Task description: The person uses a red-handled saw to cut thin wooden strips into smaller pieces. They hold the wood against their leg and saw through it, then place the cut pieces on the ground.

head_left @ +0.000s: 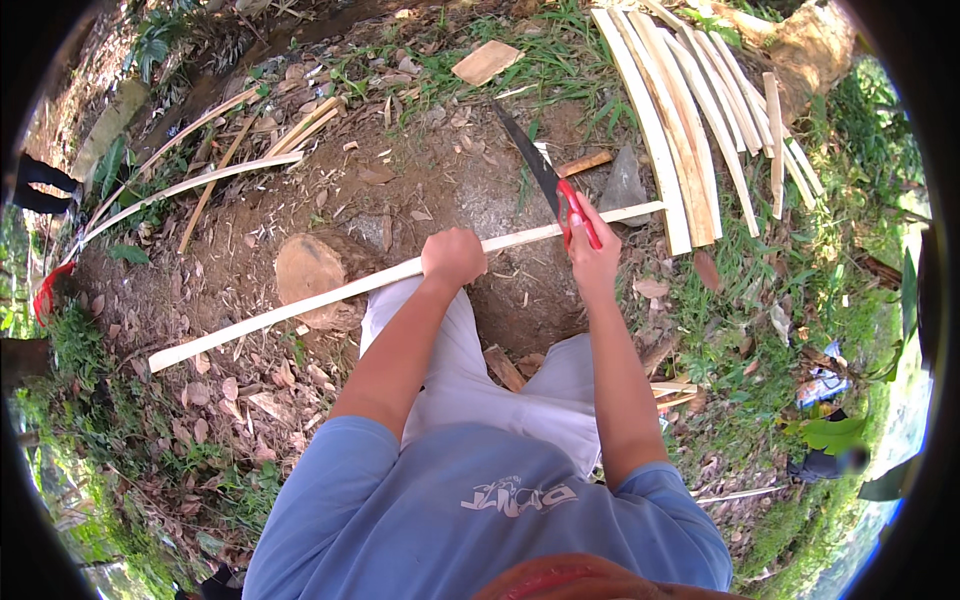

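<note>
1. One wide stretch of brown ground (270, 215), strewn with dry leaves and shavings and edged with grass, lies under everything.
2. Several pale planks (680, 130) and narrower lengths lie side by side at the upper right, fanned out on the grass.
3. Two legs in light trousers (440, 345) are bent at the knees, below the work.
4. One long pale strip (350, 291) of wood runs slantwise across the middle, from the lower left, over the left knee and up to the nearest plank's edge; I cannot tell whether that end touches the plank.
5. A few loose strips (185, 188) lie at the upper left, one of them curving towards the middle.
6. A round stump (312, 268) sits left of the knees, its cut face showing, with the long strip crossing in front of its lower part.
7. A saw (540, 168) with a dark blade and a red handle points up and to the left.
8. The left hand (454, 257) is closed in a fist around the long strip; the right hand (592, 250), well apart from it, grips the saw's handle above the strip.
9. A grey stone (623, 180) rests beyond the right hand.
10. A short brown offcut (585, 162) lies just beside the stone.
</note>
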### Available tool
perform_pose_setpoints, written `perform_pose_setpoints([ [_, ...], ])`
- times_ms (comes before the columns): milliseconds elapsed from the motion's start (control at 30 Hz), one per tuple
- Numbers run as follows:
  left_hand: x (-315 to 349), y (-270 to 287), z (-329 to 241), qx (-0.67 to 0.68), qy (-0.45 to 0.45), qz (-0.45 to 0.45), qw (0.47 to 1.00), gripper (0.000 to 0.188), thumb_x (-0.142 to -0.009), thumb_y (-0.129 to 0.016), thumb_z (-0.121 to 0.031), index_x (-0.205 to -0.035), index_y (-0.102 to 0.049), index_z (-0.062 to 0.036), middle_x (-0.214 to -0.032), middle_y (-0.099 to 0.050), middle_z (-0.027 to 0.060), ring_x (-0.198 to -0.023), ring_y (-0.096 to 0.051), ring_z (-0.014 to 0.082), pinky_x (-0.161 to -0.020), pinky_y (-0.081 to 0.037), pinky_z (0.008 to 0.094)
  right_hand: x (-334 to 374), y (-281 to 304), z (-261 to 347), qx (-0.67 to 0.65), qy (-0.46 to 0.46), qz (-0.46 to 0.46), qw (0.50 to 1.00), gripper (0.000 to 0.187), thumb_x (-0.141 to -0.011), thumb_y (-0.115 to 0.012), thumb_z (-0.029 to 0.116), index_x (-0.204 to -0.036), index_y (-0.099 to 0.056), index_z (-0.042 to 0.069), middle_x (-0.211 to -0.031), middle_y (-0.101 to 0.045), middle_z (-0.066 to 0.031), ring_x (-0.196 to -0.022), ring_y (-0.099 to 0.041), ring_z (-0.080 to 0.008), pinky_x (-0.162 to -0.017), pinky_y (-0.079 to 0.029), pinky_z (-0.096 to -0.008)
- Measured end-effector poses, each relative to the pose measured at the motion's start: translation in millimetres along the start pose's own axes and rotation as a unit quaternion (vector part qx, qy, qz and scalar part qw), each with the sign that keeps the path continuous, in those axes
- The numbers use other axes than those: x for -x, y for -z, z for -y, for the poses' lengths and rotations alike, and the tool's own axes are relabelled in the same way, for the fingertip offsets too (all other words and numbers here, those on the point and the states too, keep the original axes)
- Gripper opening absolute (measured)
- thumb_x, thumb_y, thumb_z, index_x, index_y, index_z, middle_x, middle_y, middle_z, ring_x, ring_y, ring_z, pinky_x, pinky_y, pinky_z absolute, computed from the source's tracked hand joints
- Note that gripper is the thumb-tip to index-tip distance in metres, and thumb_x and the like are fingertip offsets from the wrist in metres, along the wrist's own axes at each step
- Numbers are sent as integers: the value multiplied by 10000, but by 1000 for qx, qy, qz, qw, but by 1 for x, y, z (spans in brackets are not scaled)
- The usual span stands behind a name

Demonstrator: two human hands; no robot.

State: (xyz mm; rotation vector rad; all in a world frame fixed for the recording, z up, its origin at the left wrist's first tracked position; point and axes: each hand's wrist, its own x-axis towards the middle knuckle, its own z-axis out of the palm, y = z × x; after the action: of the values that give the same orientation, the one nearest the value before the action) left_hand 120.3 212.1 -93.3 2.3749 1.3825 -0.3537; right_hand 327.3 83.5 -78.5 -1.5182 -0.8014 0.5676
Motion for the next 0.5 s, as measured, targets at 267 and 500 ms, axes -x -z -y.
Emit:
perform_pose_setpoints([
  [267, -1, -3, -2, -10, 16, -5, 1000, 280, -881, -716, -271, -1023, -845, -67, -1059, -823, 169, -994, -807, 354, -890, -640, 456, -3, -15, -12, -23, -55, -2, 998, 392, -1084, -669, 161, -1453, -688, 28, -971, -735, -37, -776, -603, -67, -686, -493, -251],
  [500, 1, 0, -6, -4, 22, -1, 1000, 282, -894, -713, -281, -1032, -844, -73, -1076, -823, 167, -1016, -804, 344, -907, -636, 448, 7, -10, -7, 68, 76, -21, 995, 395, -1073, -678, 135, -1452, -686, 24, -1103, -775, -111, -895, -671, -96, -803, -545, -267],
])
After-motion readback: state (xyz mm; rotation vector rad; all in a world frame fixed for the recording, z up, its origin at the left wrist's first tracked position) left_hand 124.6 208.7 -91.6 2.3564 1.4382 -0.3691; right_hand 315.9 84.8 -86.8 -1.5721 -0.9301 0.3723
